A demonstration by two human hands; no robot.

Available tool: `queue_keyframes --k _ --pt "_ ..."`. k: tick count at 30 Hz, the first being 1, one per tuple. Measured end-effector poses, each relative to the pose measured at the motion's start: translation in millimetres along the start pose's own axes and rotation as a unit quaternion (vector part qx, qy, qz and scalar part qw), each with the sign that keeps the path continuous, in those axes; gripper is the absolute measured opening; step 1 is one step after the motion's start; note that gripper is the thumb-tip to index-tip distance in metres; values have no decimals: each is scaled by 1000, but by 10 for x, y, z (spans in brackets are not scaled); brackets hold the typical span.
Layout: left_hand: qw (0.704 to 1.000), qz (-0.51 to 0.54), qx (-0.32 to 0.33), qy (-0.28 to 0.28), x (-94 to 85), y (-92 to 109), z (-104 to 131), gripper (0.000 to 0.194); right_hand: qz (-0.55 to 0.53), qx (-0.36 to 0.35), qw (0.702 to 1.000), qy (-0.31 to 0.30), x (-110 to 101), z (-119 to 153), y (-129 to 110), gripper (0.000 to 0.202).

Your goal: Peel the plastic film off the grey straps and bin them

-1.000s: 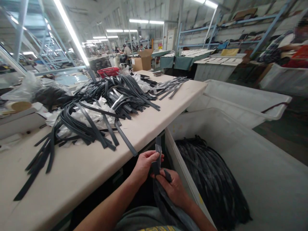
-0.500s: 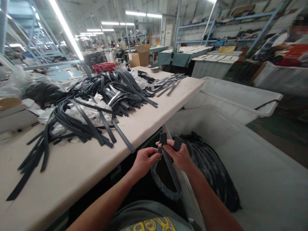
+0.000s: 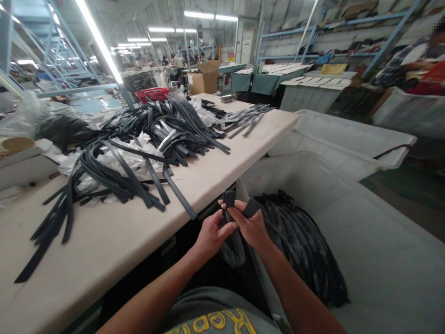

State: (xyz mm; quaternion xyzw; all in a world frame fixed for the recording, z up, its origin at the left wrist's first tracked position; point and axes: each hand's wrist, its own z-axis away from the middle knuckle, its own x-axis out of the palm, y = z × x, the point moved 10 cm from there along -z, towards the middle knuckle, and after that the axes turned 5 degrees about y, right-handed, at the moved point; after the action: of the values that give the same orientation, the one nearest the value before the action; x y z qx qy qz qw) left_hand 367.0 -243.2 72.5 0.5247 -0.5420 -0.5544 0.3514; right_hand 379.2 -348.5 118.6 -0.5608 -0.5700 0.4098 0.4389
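Observation:
My right hand (image 3: 251, 227) is closed on a dark flat strap (image 3: 252, 207), with its ends sticking up above the fingers. Close against it, my left hand (image 3: 213, 232) pinches the same dark strap material, thumb pressed toward the right fingers. Below both hands hangs a loop of strap in cloudy clear plastic (image 3: 233, 250). Exactly how the ends lie between the fingers is hidden. Just right of my hands, a bundle of dark straps (image 3: 302, 246) lies inside a large white bin (image 3: 382, 241).
On the pale table (image 3: 114, 246) at left lies a heap of dark straps (image 3: 177, 125) among white plastic. A red basket (image 3: 152, 95) and a cardboard box (image 3: 205, 81) stand at its far end. Another white bin (image 3: 347, 139) is beyond. A person (image 3: 406, 60) sits at far right.
Both hands have shifted slightly left and closer together. The hanging loop has become smaller and narrower, and the strap ends have moved left with the hands.

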Motion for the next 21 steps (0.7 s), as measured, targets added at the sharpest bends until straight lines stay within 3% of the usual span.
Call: queue_keyframes --k 4,7,12,18,21 --pt "998 -65 -3 -20 108 -107 16 36 63 -7 994 -87 87 68 -47 21" --pt "995 -89 10 -39 177 -71 49 36 119 -27 989 -86 -33 119 -94 20" --pt "993 -83 6 -82 289 -11 158 34 180 -42 982 -41 -298 187 -191 19" --pt "976 -76 0 -202 660 -52 458 33 160 -14 986 37 -677 229 -214 24" --pt "975 -79 -4 -208 700 -142 499 29 191 -20 977 90 -1025 222 -308 25"
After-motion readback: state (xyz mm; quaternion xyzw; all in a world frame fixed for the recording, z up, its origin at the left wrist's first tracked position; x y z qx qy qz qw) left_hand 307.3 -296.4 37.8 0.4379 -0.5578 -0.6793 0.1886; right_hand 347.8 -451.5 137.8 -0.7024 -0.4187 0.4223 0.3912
